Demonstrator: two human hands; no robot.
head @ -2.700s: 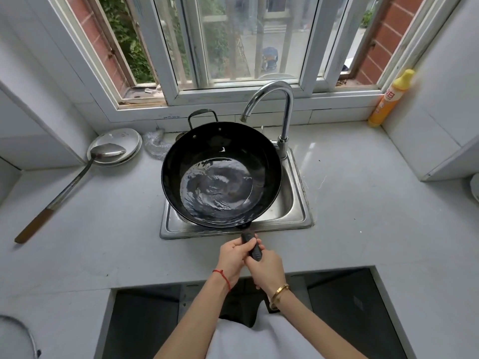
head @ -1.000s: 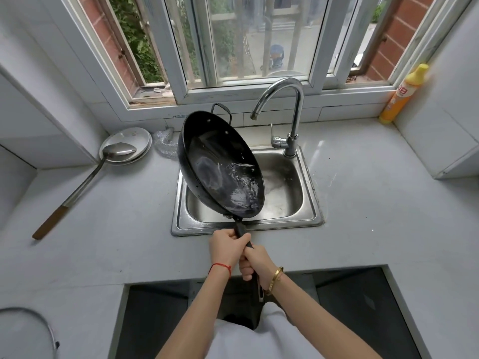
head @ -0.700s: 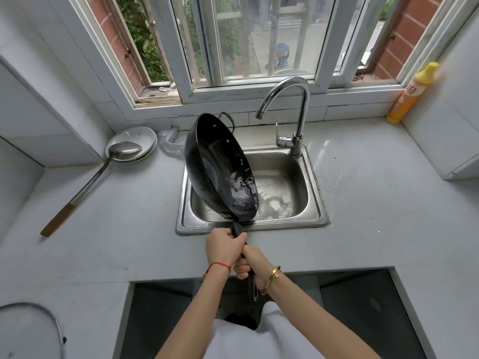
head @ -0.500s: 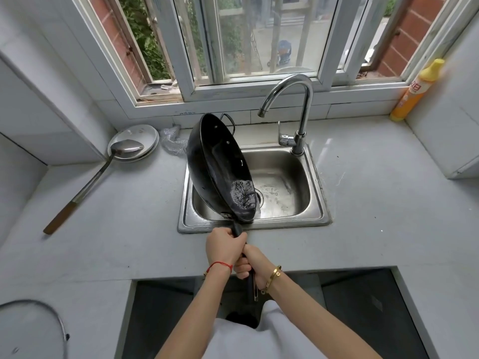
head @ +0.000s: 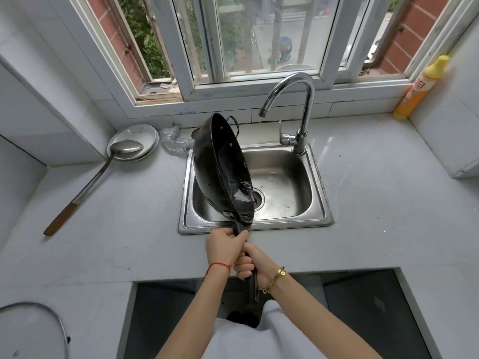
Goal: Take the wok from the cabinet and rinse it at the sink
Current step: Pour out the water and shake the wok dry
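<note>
Wok (head: 223,172) tipped steeply on edge above the sink (head: 317,218), just ahead of the hands, open face turned rightward toward the basin so that leftover rinse water runs to the lowest part of the rim and falls near the drain (head: 258,199). Only a thin wet film visible at the low lip; draining judged almost finished.

Left hand (head: 224,248) wrapped around the handle (head: 239,228) close to the bowl, right hand (head: 250,265) clenched on it just behind, both touching one another. Doubled grip, stacked along the handle, apparently chosen to resist the turning pull of a heavy bowl held out on edge. Handle projecting back over the table (head: 388,216) edge toward the body, keeping the bowl centred over the basin, not over the dry surface.

Faucet (head: 298,110) standing beyond and right of the hands, spout clear of the wok, no stream seen.

Ladle (head: 103,172) resting on a plate (head: 137,137), far left of the hands and well apart from the sink. Yellow bottle (head: 420,86) at the far right corner, untouched.
</note>
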